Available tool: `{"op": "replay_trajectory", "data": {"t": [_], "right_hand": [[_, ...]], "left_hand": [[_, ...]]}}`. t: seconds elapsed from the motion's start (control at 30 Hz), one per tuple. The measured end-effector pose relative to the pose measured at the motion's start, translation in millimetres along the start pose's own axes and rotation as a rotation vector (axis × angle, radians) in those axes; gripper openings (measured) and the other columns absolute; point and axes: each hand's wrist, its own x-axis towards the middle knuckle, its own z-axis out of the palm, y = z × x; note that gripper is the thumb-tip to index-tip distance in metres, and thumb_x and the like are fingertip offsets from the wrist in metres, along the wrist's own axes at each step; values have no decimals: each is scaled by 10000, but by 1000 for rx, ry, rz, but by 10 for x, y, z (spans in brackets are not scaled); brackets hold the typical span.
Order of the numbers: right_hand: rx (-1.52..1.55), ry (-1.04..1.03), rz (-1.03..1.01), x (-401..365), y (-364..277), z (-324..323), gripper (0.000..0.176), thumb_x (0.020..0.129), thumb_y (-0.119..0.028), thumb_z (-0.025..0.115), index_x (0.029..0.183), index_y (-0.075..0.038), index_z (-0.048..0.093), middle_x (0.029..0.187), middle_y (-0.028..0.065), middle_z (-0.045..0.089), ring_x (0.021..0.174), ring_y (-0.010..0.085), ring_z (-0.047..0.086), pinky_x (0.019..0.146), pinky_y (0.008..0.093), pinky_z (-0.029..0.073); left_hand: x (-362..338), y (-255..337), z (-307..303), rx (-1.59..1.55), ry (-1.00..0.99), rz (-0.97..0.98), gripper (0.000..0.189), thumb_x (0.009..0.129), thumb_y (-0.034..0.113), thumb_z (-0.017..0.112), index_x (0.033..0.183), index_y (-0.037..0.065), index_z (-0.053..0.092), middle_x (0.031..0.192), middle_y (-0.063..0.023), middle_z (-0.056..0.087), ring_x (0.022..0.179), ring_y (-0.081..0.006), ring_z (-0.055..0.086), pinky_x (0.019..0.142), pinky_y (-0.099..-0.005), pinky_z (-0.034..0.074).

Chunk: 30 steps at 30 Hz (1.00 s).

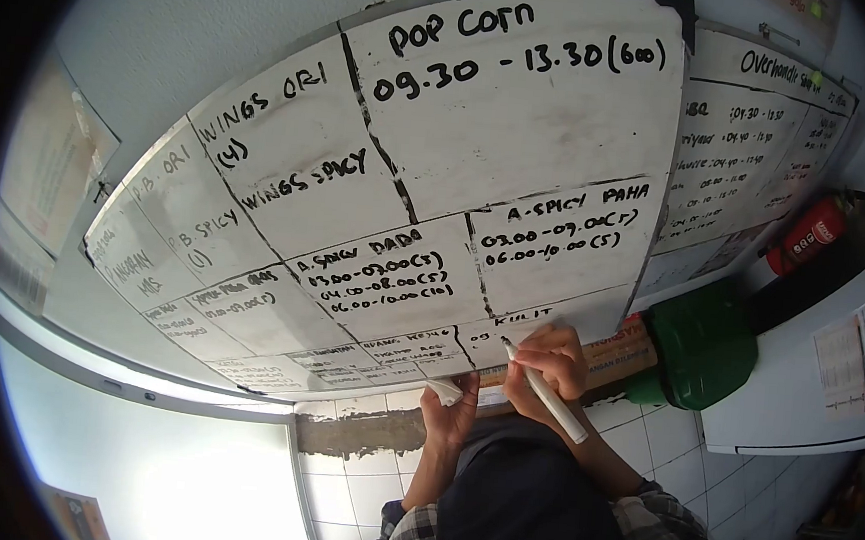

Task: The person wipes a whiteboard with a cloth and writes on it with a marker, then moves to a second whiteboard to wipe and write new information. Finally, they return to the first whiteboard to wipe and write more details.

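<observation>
A large whiteboard (554,108) with black handwriting in ruled boxes fills the upper middle of the view. My right hand (554,364) grips a white marker (555,407) in a pinch. The marker's tip is at the board's surface, just right of the figures "09." under the heading "KULIT". At the board's lower edge, to the left, my left hand (450,422) has its fingers closed on a crumpled white tissue (444,391).
A second whiteboard (736,156) with writing hangs at the right. Beyond my right hand are a green plastic container (703,344) and a red fire extinguisher (806,238). Papers (859,345) lie on a white surface at far right. White tiles (337,484) show below.
</observation>
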Motion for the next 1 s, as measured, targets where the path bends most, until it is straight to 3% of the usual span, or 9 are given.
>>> {"op": "replay_trajectory", "data": {"t": [0.2, 0.3, 0.7, 0.9, 1.0], "right_hand": [[-2, 9, -38, 22, 49, 4, 315, 669, 48, 659, 936, -60, 530, 894, 112, 531, 691, 184, 572, 546, 273, 486], [-25, -3, -28, 27, 20, 7, 314, 667, 42, 662, 933, -58, 529, 888, 116, 537, 716, 188, 581, 557, 280, 497], [-108, -45, -25, 1, 6, -15, 343, 614, 81, 657, 905, -63, 549, 840, 98, 544, 694, 187, 581, 542, 262, 485], [-67, 68, 5, 10, 29, -16, 331, 608, 85, 650, 887, -74, 571, 834, 96, 540, 689, 183, 575, 542, 261, 481], [-116, -23, 16, 49, -13, -61, 326, 614, 81, 650, 888, -77, 571, 841, 99, 536, 690, 181, 570, 546, 267, 483]], "left_hand": [[37, 20, -70, -7, -65, -29, 303, 935, 165, 353, 1111, 5, 542, 1089, -141, 613, 1039, -272, 580, 932, -449, 468], [9, -1, 23, 24, 34, 15, 259, 915, 127, 383, 1061, -11, 547, 1052, -137, 602, 989, -264, 583, 891, -424, 498], [12, 17, -69, 46, -11, 13, 264, 917, 137, 382, 1064, -10, 543, 1068, -132, 595, 1004, -263, 573, 905, -426, 487], [33, 15, -50, 6, 18, 12, 282, 928, 153, 368, 1080, 7, 555, 1053, -134, 624, 1003, -256, 595, 923, -443, 477], [10, 18, -31, 18, 25, 12, 283, 931, 155, 365, 1081, 7, 555, 1059, -134, 621, 1011, -256, 592, 926, -442, 475]]}}
